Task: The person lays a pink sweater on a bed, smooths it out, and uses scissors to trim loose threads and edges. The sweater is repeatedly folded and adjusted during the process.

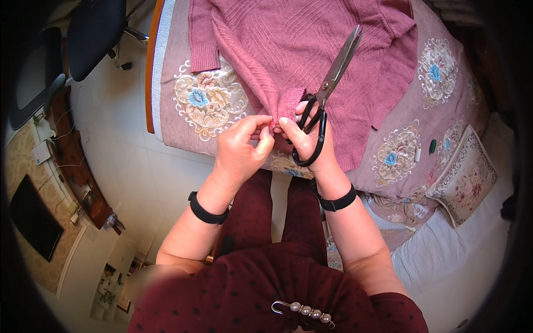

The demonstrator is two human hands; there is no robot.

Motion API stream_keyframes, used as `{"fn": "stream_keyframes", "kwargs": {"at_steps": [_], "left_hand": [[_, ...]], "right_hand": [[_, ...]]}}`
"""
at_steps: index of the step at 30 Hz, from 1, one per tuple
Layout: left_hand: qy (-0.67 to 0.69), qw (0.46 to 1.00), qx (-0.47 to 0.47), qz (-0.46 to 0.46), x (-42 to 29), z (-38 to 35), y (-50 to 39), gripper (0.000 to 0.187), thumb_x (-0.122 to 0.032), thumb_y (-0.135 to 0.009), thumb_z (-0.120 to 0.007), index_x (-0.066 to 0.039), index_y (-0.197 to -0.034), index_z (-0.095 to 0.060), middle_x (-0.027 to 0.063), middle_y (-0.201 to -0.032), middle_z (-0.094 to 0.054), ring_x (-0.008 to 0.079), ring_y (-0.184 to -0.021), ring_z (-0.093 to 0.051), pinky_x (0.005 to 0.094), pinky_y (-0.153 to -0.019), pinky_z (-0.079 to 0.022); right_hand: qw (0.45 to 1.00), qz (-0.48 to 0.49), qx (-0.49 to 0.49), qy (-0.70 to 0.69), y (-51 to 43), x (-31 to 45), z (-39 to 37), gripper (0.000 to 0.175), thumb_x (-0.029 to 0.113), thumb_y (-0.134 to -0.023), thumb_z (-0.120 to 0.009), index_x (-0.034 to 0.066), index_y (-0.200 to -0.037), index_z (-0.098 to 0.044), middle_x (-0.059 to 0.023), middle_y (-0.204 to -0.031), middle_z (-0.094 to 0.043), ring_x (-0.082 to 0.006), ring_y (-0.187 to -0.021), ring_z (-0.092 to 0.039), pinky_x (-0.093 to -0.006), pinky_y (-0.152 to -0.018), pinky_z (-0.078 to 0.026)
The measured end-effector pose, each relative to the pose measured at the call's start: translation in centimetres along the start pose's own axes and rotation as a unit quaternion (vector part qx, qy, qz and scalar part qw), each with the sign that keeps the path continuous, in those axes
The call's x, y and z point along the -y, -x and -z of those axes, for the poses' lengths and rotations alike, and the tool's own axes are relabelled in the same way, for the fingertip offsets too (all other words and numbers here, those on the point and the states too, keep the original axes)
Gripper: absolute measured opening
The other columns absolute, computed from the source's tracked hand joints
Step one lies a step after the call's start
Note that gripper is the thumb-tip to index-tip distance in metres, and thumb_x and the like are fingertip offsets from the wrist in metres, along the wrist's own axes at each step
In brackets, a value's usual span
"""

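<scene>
A pink knitted sweater (291,50) lies spread over the bed, its lower part gathered up between my hands. My left hand (245,141) has its fingertips pinched together at a bit of red thread (272,124) on the sweater's edge. The right hand (314,139) has the black handles of a pair of scissors (333,81) looped around its fingers. Its thumb and fingers also hold the bunched ribbed edge (291,100) of the sweater. The nearly closed scissor blades point away from me, over the knit. Whether a needle is between my fingertips is too small to tell.
A floral embroidered bedspread (387,166) covers the bed. To the right lie a white spool (417,152), a small green object (433,145) and a floral cushion (464,179). A black office chair (96,37) stands at the left, beyond the wooden bed edge (153,70).
</scene>
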State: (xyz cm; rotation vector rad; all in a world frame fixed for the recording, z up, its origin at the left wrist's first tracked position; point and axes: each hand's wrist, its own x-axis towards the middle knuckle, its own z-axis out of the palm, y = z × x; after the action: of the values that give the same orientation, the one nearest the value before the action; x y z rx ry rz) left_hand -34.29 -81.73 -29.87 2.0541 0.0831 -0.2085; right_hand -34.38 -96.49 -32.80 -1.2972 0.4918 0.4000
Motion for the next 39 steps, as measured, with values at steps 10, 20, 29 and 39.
{"fn": "stream_keyframes", "kwargs": {"at_steps": [10,20,29,39], "left_hand": [[-0.053,0.996,0.027,-0.061,0.0,0.2,-0.1,0.007,0.003,-0.083,-0.064,-0.001,-0.089,-0.064,0.0093,-0.079,-0.065,0.0185,-0.069,-0.064,0.0282,-0.062,-0.051],[0.055,0.997,-0.045,0.028,-0.5,0.8,0.7,0.011,0.002,-0.080,-0.067,-0.003,-0.086,-0.060,0.0079,-0.078,-0.060,0.0221,-0.068,-0.058,0.0289,-0.062,-0.047],[-0.164,0.977,0.019,-0.136,0.6,-0.3,-0.5,0.042,0.003,-0.071,-0.069,-0.003,-0.109,-0.054,0.0137,-0.096,-0.061,0.0322,-0.086,-0.062,0.0362,-0.078,-0.051],[0.415,0.882,0.031,0.222,1.3,1.8,-1.3,0.020,0.005,-0.092,-0.050,-0.003,-0.110,-0.048,0.0038,-0.096,-0.062,0.0041,-0.082,-0.055,0.0186,-0.073,-0.044]], "right_hand": [[0.999,-0.009,-0.026,0.040,-0.1,0.2,0.0,0.023,0.008,-0.083,-0.067,0.0022,-0.097,-0.049,-0.0037,-0.071,-0.059,-0.0116,-0.062,-0.061,-0.0265,-0.057,-0.049],[0.990,-0.065,-0.063,-0.110,-0.8,1.0,0.6,0.026,0.004,-0.085,-0.064,0.0023,-0.102,-0.044,-0.0098,-0.076,-0.063,-0.0168,-0.062,-0.065,-0.0262,-0.056,-0.053],[0.997,0.029,-0.023,0.066,-0.6,0.2,0.3,0.028,0.012,-0.081,-0.068,-0.0005,-0.100,-0.052,-0.0055,-0.074,-0.063,-0.0138,-0.066,-0.062,-0.0288,-0.061,-0.049],[0.998,0.013,0.065,0.024,-2.7,1.2,-0.4,0.029,0.002,-0.079,-0.067,0.0022,-0.098,-0.046,-0.0098,-0.092,-0.068,-0.0145,-0.081,-0.068,-0.0288,-0.072,-0.055]]}}
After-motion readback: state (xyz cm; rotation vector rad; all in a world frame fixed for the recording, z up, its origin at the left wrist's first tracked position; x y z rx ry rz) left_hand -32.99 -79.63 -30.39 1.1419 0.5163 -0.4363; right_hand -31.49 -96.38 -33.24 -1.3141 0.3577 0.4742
